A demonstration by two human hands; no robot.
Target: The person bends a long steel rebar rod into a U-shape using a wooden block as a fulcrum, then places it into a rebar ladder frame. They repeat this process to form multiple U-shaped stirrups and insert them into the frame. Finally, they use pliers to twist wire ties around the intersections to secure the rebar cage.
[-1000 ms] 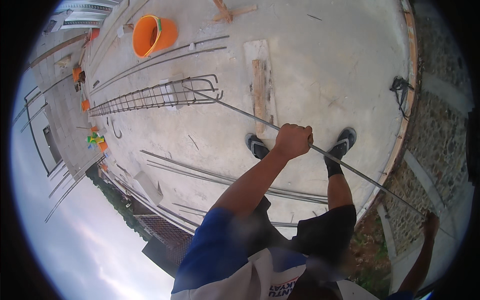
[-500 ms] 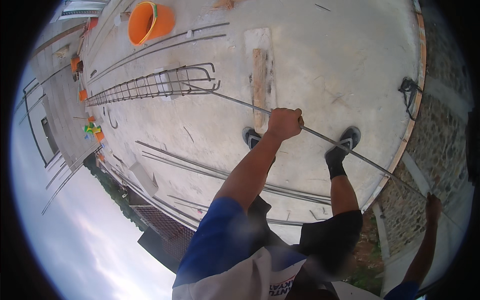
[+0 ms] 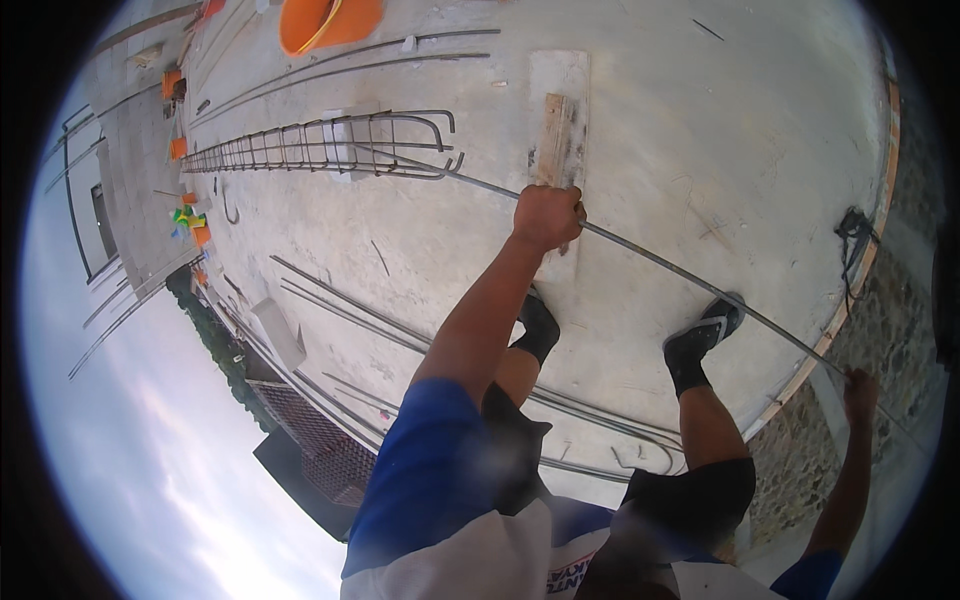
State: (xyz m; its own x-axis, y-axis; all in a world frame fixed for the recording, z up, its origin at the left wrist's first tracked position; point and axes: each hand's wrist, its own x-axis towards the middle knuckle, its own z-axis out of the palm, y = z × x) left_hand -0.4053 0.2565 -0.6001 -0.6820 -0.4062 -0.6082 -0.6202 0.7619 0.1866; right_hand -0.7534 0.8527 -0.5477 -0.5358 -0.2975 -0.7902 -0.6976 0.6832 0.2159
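A long, thin steel reinforcing bar [image 3: 690, 275] runs slantwise across the view, held in both my hands. Closed around its middle part is my left hand [image 3: 548, 217], just over the lower end of a wooden plank [image 3: 553, 135]. My right hand [image 3: 860, 396] grips the bar farther right, beyond the slab's edge. The bar's left end reaches in among the hooked ends of a long cage of tied steel bars [image 3: 300, 148]; exactly where it stops is hard to make out. Its right end fades at the dark rim.
An orange bucket [image 3: 335, 22] stands at the upper left. Loose bars [image 3: 350, 325] lie across the concrete left of my legs. Dark cord [image 3: 853, 240] lies by the slab's wooden edging [image 3: 878, 235]; a stone wall [image 3: 800, 450] is beyond. The pale board [image 3: 558, 75] lies under the plank.
Both hands have moved left with the bar, and its left end lies farther inside the cage. My feet have shifted, and the view has moved somewhat.
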